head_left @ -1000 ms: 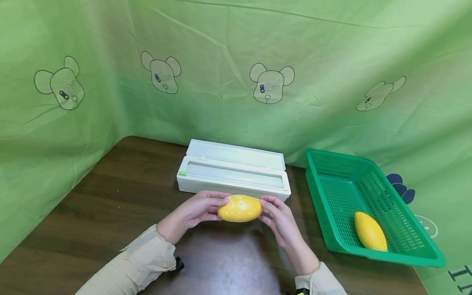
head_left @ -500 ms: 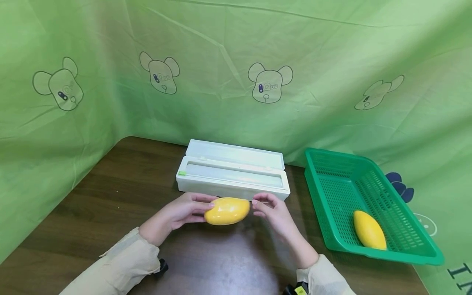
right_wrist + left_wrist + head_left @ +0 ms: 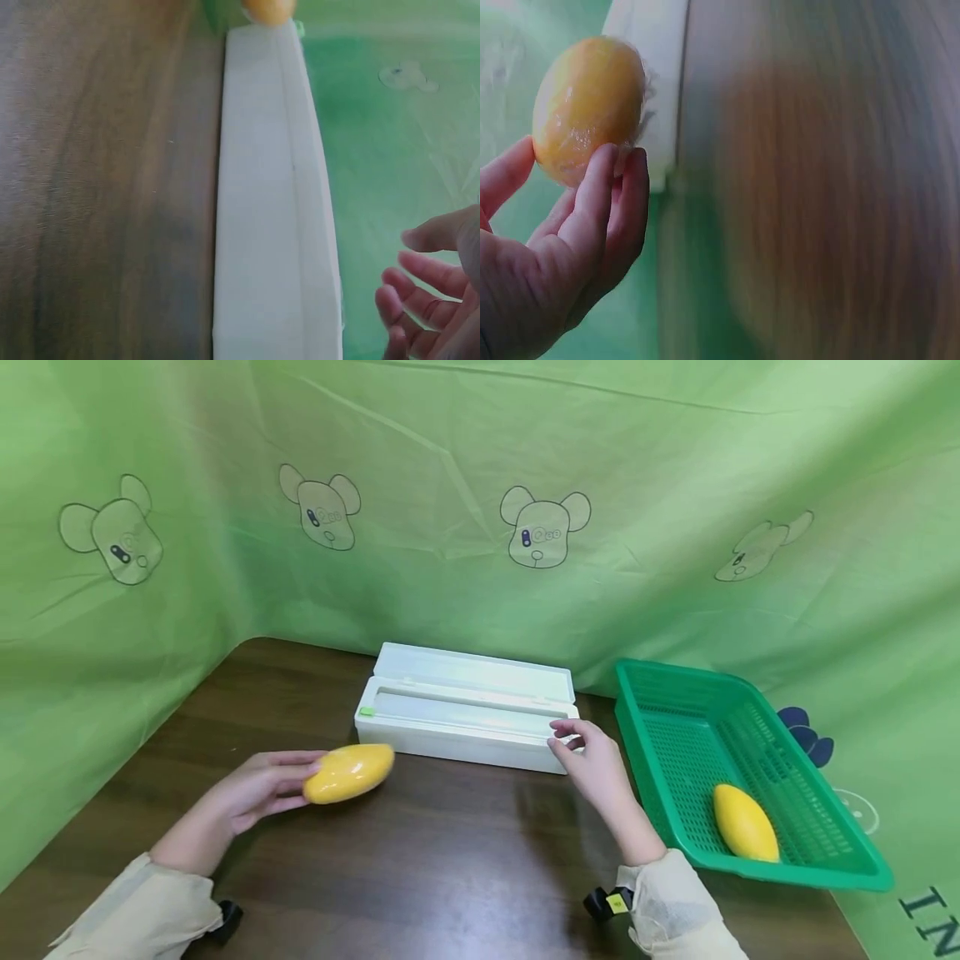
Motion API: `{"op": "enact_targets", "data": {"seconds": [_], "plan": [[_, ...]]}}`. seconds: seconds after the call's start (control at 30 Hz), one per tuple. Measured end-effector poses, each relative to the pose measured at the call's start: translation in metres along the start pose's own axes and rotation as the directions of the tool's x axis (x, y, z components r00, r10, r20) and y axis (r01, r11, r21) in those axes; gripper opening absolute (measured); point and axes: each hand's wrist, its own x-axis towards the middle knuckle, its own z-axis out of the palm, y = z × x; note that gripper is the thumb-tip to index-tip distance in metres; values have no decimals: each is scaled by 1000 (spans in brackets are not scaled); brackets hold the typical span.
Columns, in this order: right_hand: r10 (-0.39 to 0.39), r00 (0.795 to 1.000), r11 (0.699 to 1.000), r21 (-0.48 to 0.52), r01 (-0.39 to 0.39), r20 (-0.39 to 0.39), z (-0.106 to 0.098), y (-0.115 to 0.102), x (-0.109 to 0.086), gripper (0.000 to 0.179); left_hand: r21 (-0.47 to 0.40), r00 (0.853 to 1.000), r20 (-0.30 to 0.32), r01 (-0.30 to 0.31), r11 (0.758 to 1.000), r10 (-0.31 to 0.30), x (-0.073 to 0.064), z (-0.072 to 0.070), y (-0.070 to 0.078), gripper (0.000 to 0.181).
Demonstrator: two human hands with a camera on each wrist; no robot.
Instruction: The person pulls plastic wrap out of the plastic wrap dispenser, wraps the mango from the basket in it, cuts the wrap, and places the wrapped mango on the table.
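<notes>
My left hand (image 3: pixel 258 789) grips one end of a yellow mango (image 3: pixel 349 773) above the left part of the table. In the left wrist view, thin clear film clings to the mango (image 3: pixel 591 105), with a crumpled bit sticking out at its side. My right hand (image 3: pixel 596 768) holds nothing. Its loosely bent fingers hover by the right end of a white cling film dispenser (image 3: pixel 465 743), thumb and forefinger apart. Whether they touch the dispenser, I cannot tell. The dispenser's lid (image 3: pixel 474 670) stands raised at the back.
A green plastic basket (image 3: pixel 652 768) stands at the right of the dark wooden table (image 3: pixel 420 860). Inside it lies a second mango (image 3: pixel 746 823). Green cloth (image 3: pixel 420 585) printed with bear outlines hangs behind the table.
The right hand has let go of the mango and moved right and back to the dispenser's end. Holding the mango alone, the left hand has carried it left.
</notes>
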Motion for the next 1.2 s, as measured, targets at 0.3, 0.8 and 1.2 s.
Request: {"op": "enact_targets", "data": {"seconds": [0.3,0.8,1.2], "plan": [[32,999,994,-102,-32,0,-2,8,5,30,-36,996,-93,4,999,-7,-17,-51,-10,45],[25,998,925,-381,-4,51,-2,13,13,34,21,954,-293,67,998,-58,-2,-40,-1,75],[5,997,900,-436,27,72,-2,17,14,28,116,944,-330,23,993,16,-1,-45,-1,65]]}}
